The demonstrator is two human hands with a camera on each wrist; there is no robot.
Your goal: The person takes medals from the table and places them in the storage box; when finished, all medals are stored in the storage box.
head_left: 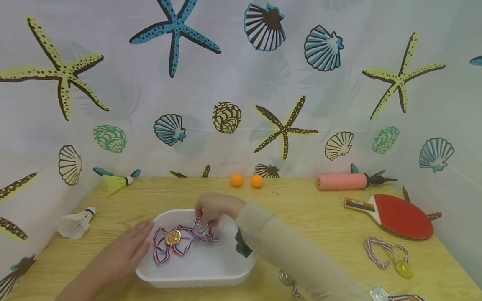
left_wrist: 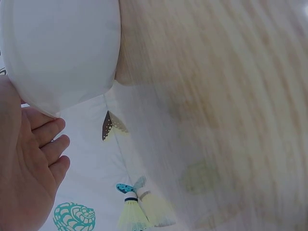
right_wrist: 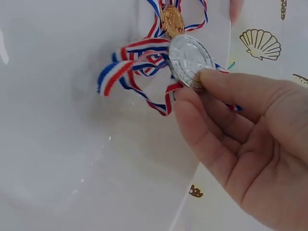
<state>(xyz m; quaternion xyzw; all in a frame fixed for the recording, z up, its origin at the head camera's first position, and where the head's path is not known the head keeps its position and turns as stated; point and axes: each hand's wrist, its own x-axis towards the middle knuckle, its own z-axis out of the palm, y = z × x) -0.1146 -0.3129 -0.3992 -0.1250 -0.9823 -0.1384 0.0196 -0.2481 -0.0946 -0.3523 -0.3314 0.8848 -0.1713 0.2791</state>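
Note:
Inside the white plastic tub (head_left: 199, 282) my right hand (head_left: 216, 207) pinches a silver medal (right_wrist: 189, 60) between thumb and fingers. Its red, white and blue ribbon (right_wrist: 144, 52) trails loosely in the tub. Beside it in the tub lies a gold medal (head_left: 173, 237) on a similar striped ribbon. My left hand (head_left: 126, 246) rests against the tub's left rim with its fingers extended. In the left wrist view, the fingertips (left_wrist: 57, 124) of that hand touch the tub's edge from outside.
Silver medals (head_left: 287, 277) (head_left: 378, 294) and a yellowish medal (head_left: 404, 269) lie right of the tub. Further right are a red table tennis paddle (head_left: 404, 217) and a pink hand pump (head_left: 340, 181). Two orange balls (head_left: 236, 180) (head_left: 257, 181) stand behind; shuttlecocks (head_left: 77, 223) (head_left: 116, 182) lie left.

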